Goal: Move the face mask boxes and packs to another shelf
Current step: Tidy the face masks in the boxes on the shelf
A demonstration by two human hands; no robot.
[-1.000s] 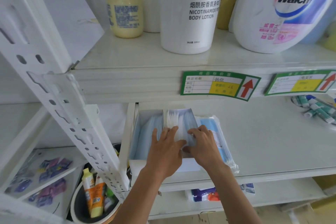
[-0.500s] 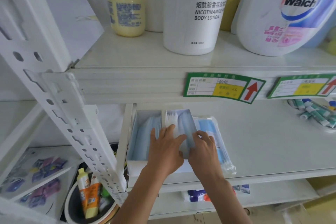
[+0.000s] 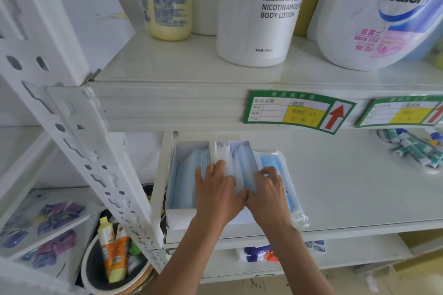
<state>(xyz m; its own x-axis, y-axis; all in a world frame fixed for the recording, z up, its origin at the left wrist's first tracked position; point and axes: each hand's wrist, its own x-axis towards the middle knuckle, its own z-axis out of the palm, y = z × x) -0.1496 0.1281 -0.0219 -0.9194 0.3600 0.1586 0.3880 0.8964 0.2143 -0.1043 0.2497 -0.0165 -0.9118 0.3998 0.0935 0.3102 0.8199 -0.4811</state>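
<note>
On the middle shelf (image 3: 347,199) stand two open white boxes of blue face masks side by side. The left box (image 3: 184,170) is at the shelf's left end. The right box (image 3: 242,163) has a plastic-wrapped stack of masks in it. My left hand (image 3: 215,194) and my right hand (image 3: 268,194) grip that right box from its two sides, thumbs meeting at its near end. A clear pack of blue masks (image 3: 287,187) lies flat just right of my right hand.
The upper shelf holds a yellow bottle (image 3: 167,0), a white body lotion bottle (image 3: 259,12) and a large Walch jug (image 3: 378,12). Small tubes (image 3: 412,148) lie at the middle shelf's far right. A bucket of tubes (image 3: 115,263) stands at lower left, beside the white upright post (image 3: 79,136).
Both hands have closed in around the right box, the right hand sliding from on top of it to its right side. The view has shifted slightly.
</note>
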